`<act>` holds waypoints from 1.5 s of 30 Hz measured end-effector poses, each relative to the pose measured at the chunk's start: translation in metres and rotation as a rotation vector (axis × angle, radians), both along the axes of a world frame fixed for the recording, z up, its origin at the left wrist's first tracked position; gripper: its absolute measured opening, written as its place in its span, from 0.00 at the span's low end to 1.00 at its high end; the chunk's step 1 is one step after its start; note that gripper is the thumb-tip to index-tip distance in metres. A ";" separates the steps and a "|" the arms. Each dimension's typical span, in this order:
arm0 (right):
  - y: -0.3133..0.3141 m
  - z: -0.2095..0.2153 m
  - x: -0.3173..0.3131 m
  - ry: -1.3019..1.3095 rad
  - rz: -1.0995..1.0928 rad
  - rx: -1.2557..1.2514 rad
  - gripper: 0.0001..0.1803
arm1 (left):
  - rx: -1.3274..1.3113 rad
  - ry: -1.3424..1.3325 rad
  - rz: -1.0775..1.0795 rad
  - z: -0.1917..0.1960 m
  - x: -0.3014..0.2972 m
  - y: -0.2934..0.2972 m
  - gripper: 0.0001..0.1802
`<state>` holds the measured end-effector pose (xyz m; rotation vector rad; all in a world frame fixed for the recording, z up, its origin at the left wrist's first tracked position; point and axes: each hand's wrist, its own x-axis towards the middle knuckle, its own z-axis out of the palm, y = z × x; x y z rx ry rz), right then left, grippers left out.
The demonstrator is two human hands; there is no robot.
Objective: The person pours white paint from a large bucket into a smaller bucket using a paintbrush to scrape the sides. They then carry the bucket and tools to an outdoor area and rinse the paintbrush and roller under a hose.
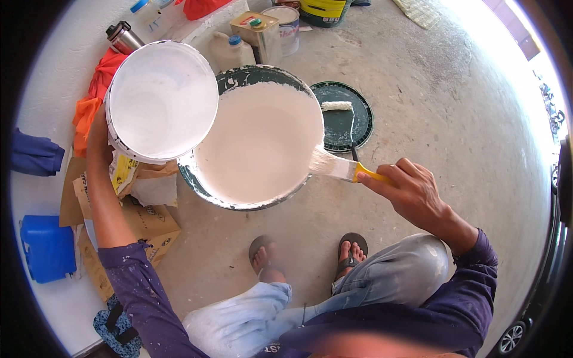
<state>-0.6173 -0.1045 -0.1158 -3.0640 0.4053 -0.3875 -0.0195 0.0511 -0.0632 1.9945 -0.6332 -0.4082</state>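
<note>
My left hand [100,142] holds a white bucket [163,98] from its left side, its mouth facing up toward me; the fingers are mostly hidden behind it. White residue coats the inside of this bucket. Beside it, partly overlapped, stands a large dark green pail [243,75] with off-white paint [256,143] in it. In my right hand [412,190] is a wide paintbrush [341,168] with a yellow handle, the fingers closed round it. Its paint-covered bristles touch the pail's right rim.
A dark round lid [334,132] carrying a paint roller [337,106] lies right of the pail. Behind are a jug [231,53], a metal can [258,30] and a paint tin [286,30]. Cardboard boxes [149,230] and a blue container [48,247] sit along the left wall.
</note>
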 end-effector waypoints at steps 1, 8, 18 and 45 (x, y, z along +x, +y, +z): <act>0.000 0.003 -0.005 0.011 0.001 0.021 0.30 | 0.024 -0.013 0.031 0.002 -0.003 -0.001 0.38; -0.002 -0.012 0.003 -0.363 -0.139 0.738 0.24 | -0.008 0.008 -0.002 0.014 -0.025 -0.003 0.27; -0.018 -0.086 -0.040 -0.354 -0.397 1.209 0.14 | -0.073 -0.035 -0.150 0.018 -0.041 0.010 0.27; -0.076 -0.267 0.002 -0.675 -0.963 0.953 0.24 | 0.108 0.668 0.214 -0.159 -0.191 0.175 0.25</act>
